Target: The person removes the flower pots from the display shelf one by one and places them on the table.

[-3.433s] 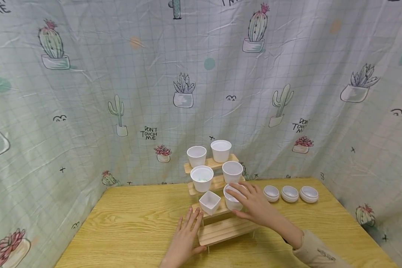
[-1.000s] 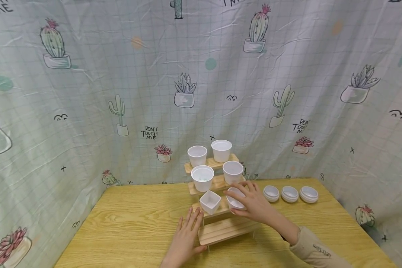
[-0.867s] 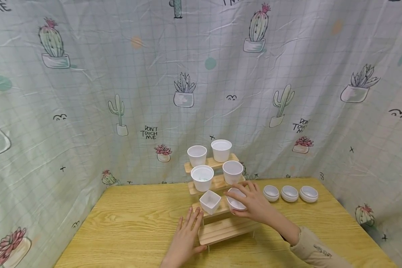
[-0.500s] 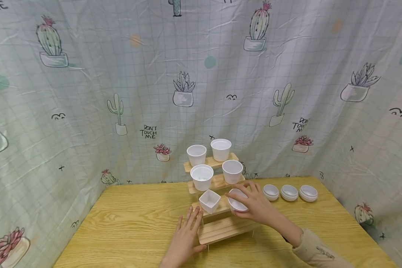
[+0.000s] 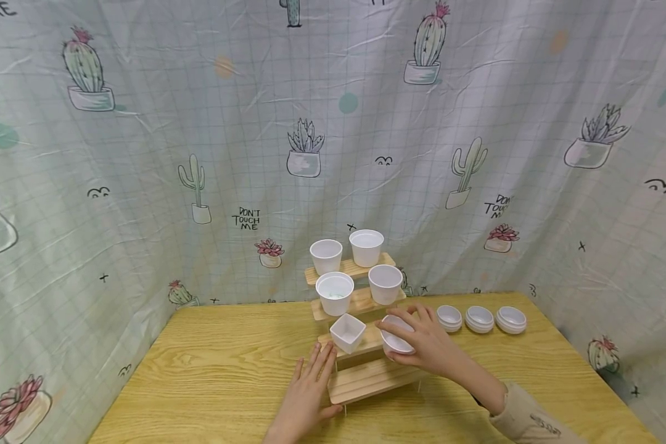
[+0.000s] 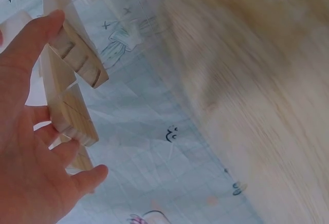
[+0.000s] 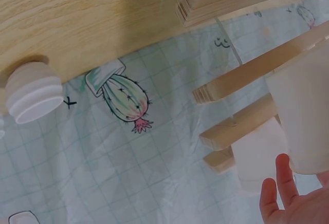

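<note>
Grips round white pot (image 5: 396, 340) with right hand (image 5: 431, 345) | presumably steadies tiered wooden stand (image 5: 374, 379) from left with uncurled left hand (image 5: 306, 391)

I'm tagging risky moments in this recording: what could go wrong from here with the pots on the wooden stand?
The round pot gripped by the right hand is toward its step's right end, so moving it further out could tip it off. That hand's fingers are close to the pot on the step above and might knock it. The left hand touches the wooden stand beside the square pot; a push might jolt it.
</note>
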`<move>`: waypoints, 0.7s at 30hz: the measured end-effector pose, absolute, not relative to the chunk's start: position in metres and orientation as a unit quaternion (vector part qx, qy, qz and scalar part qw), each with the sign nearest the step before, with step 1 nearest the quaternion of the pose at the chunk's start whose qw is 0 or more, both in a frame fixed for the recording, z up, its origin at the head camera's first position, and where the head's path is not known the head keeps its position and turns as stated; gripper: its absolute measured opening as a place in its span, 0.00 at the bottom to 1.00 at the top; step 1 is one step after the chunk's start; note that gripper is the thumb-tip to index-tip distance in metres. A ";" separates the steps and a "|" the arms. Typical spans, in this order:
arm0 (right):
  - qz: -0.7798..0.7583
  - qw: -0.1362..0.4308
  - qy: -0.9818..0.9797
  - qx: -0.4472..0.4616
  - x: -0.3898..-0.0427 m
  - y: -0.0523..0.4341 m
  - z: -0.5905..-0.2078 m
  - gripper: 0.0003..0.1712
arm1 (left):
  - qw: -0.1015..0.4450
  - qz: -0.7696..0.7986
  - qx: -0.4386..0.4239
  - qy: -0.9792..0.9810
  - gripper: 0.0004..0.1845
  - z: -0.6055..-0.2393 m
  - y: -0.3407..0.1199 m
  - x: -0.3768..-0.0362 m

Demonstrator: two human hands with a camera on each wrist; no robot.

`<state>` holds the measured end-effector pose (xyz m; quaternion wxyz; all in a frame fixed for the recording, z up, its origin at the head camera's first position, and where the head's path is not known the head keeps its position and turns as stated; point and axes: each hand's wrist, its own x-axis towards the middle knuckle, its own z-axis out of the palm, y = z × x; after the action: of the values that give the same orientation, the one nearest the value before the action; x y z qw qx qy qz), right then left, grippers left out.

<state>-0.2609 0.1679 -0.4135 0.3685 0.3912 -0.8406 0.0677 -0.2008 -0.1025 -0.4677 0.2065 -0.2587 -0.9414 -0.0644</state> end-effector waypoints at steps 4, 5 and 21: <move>0.068 0.371 -0.838 0.395 -0.260 0.169 -0.413 0.34 | 0.200 -0.066 -0.258 -0.943 0.55 -0.468 -0.103 -0.201; 0.069 0.372 -0.836 0.396 -0.259 0.169 -0.413 0.34 | 0.202 -0.065 -0.258 -0.943 0.55 -0.468 -0.103 -0.202; 0.058 0.362 -0.843 0.394 -0.248 0.182 -0.416 0.28 | 0.202 -0.062 -0.262 -0.942 0.55 -0.468 -0.104 -0.202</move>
<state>-0.2484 0.1816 -0.4159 0.3624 0.3939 -0.8427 0.0584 -0.2020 -0.1037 -0.4678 0.2022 -0.2618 -0.9417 -0.0619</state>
